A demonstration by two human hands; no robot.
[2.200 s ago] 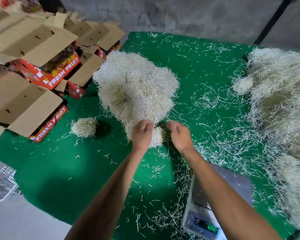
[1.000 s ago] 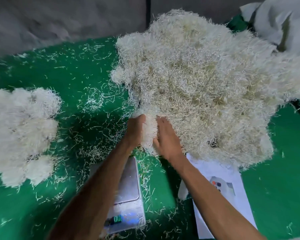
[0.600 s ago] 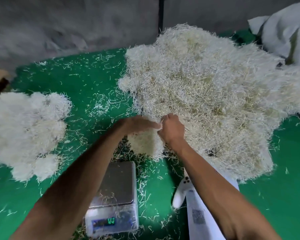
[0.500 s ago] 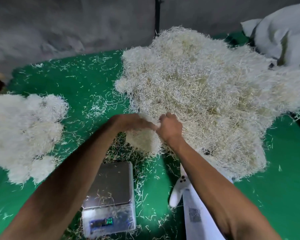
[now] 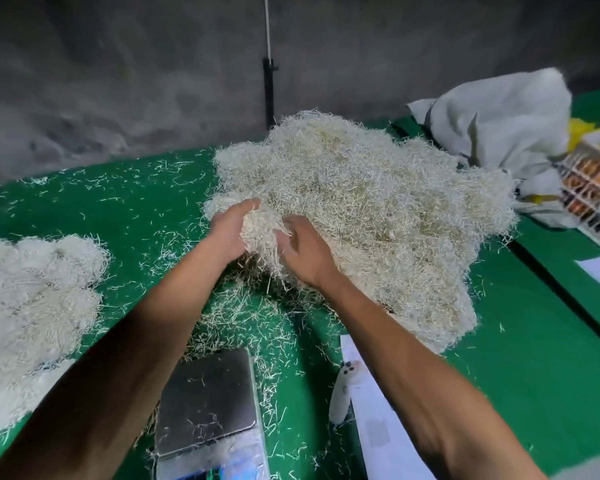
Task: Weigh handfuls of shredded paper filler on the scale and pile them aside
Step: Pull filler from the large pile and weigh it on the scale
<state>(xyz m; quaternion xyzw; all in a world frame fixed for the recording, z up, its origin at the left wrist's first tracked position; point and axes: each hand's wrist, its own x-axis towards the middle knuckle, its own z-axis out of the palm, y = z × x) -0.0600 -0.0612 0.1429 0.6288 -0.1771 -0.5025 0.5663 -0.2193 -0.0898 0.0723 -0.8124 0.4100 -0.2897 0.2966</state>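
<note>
Two heaps of shredded paper lie on the green surface, along with one scale, one white sack and one tray of small compartments. Two hands work together, and their shared grip is on a single handful of paper.

The left hand cups that handful from its left side, fingers curved up and around the strands. The right hand closes on it from the right, fingers curled into the paper, thumb side toward the clump. Between them the handful is held tight and is partly drawn out of the near left corner of the big heap, though strands still join it to the mass. Loose ends hang down below the grip.

The big heap spreads behind and to the right of the grip. The smaller heap sits well to the left of the grip, apart from everything else. The scale lies below the grip, nearer the person, between the two forearms, with only a few stray strands on its steel plate; its display is cut off at the frame edge and unreadable. Scattered strands cover the surface between grip and scale.

Right of the scale, under the right forearm, lie a white sheet of paper and a small white gadget. The sack and tray are far to the right of the grip.
</note>
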